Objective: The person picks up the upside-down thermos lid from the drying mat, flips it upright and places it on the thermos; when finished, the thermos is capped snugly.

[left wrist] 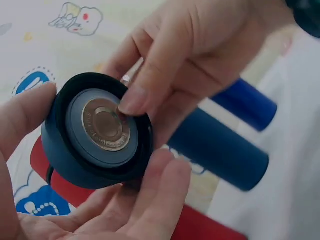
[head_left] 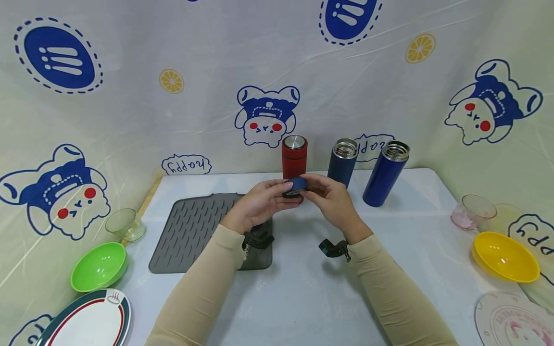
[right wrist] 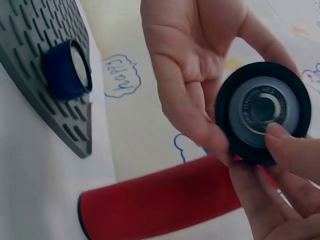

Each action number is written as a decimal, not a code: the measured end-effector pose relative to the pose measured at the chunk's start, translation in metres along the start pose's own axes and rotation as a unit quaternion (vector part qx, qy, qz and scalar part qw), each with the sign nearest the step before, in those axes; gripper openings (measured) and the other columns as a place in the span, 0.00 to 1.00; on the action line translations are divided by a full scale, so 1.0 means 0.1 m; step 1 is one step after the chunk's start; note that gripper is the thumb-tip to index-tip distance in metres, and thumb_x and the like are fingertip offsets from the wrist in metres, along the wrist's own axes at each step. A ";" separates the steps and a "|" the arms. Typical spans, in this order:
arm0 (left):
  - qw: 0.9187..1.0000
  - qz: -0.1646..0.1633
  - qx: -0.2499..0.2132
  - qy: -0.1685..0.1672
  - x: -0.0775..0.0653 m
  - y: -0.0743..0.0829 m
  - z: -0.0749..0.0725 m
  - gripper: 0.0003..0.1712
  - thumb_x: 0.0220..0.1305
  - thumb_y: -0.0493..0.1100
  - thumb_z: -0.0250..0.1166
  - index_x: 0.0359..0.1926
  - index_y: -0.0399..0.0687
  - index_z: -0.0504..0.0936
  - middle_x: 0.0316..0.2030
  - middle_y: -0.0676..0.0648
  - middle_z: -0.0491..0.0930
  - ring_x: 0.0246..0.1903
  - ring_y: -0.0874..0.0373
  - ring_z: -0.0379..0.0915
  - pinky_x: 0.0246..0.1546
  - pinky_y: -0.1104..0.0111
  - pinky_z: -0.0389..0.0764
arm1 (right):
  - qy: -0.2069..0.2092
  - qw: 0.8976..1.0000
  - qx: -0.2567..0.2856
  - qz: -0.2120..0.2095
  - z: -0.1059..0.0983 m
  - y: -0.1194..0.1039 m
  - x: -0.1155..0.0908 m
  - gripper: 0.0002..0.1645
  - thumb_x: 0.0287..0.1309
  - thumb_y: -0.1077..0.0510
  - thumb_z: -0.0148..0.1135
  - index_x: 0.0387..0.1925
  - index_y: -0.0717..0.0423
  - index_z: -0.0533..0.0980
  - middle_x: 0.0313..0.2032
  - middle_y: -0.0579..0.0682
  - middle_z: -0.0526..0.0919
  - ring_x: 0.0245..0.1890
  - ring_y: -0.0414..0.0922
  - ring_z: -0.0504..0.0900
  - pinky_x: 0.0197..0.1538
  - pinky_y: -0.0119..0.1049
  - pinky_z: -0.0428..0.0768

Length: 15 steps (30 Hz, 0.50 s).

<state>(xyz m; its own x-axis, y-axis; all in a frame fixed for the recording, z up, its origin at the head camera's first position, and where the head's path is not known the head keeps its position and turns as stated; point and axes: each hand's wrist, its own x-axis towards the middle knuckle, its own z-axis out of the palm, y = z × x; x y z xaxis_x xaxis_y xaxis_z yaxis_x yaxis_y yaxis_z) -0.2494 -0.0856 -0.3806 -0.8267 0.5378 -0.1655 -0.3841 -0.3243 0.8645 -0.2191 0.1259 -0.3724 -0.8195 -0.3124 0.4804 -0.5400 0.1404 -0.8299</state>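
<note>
A dark blue bottle lid (head_left: 297, 184) is held between both hands above the table. My left hand (head_left: 262, 204) grips its rim, thumb on one side and fingers beneath. My right hand (head_left: 332, 198) pinches the other side, its thumb on the lid's underside. That underside faces the wrist cameras and shows a black ring round a grey disc with a metal centre (left wrist: 106, 124). Behind the hands stands a red bottle (head_left: 294, 156) with its lid on. A dark blue bottle (head_left: 342, 166) and a brighter blue bottle (head_left: 385, 175) have open steel mouths.
Another blue lid (right wrist: 65, 72) lies underside up on the grey drying mat (head_left: 190, 235). A green bowl (head_left: 99, 266), a glass cup (head_left: 125, 225) and a rimmed plate (head_left: 86, 322) are at left. A yellow bowl (head_left: 505, 257), pink cup (head_left: 473, 212) and pale plate (head_left: 517, 319) are at right.
</note>
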 end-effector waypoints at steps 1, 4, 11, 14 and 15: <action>1.000 0.012 0.018 0.009 0.00 0.00 0.01 0.37 0.56 0.45 0.70 0.62 0.36 0.64 0.55 0.35 0.72 0.53 0.39 0.70 0.52 0.55 0.71 | -0.009 1.000 0.010 -0.003 -0.02 0.00 0.00 0.26 0.56 0.72 0.61 0.58 0.65 0.71 0.50 0.58 0.78 0.49 0.51 0.78 0.49 0.40 0.77; 0.993 0.039 0.101 0.053 -0.01 0.00 0.05 0.39 0.50 0.47 0.74 0.61 0.41 0.67 0.54 0.41 0.73 0.51 0.46 0.73 0.54 0.57 0.70 | -0.050 0.998 0.041 0.010 -0.08 -0.01 -0.01 0.31 0.57 0.70 0.61 0.62 0.66 0.65 0.57 0.61 0.73 0.53 0.55 0.75 0.51 0.41 0.75; 0.961 0.093 0.248 0.085 -0.04 0.02 0.16 0.40 0.41 0.52 0.78 0.58 0.53 0.74 0.52 0.51 0.76 0.51 0.53 0.72 0.53 0.59 0.71 | -0.066 0.995 0.038 0.067 -0.19 0.00 -0.04 0.32 0.58 0.57 0.64 0.63 0.57 0.67 0.58 0.52 0.73 0.53 0.49 0.76 0.50 0.39 0.76; 0.955 0.121 0.261 0.073 -0.05 0.06 0.23 0.41 0.41 0.52 0.78 0.58 0.54 0.74 0.52 0.51 0.76 0.50 0.52 0.73 0.48 0.62 0.75 | -0.050 0.996 0.024 0.070 -0.24 0.03 -0.04 0.31 0.56 0.54 0.66 0.62 0.50 0.70 0.55 0.48 0.75 0.51 0.46 0.77 0.49 0.38 0.76; 0.952 0.130 0.268 0.070 -0.05 0.07 0.26 0.41 0.41 0.52 0.78 0.59 0.54 0.73 0.52 0.51 0.76 0.49 0.52 0.73 0.47 0.64 0.76 | -0.045 0.997 0.021 0.067 -0.27 0.03 -0.04 0.31 0.56 0.54 0.67 0.62 0.48 0.71 0.55 0.47 0.75 0.51 0.46 0.77 0.49 0.38 0.77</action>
<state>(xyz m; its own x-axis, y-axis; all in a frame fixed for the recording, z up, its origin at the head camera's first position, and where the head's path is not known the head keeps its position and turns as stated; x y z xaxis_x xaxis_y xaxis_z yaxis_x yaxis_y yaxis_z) -0.2371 -0.0707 -0.3609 -0.9267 0.3715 0.0575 0.0743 0.0311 0.9968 -0.2228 0.1528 -0.3697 -0.8619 -0.3770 0.3392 -0.4171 0.1467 -0.8969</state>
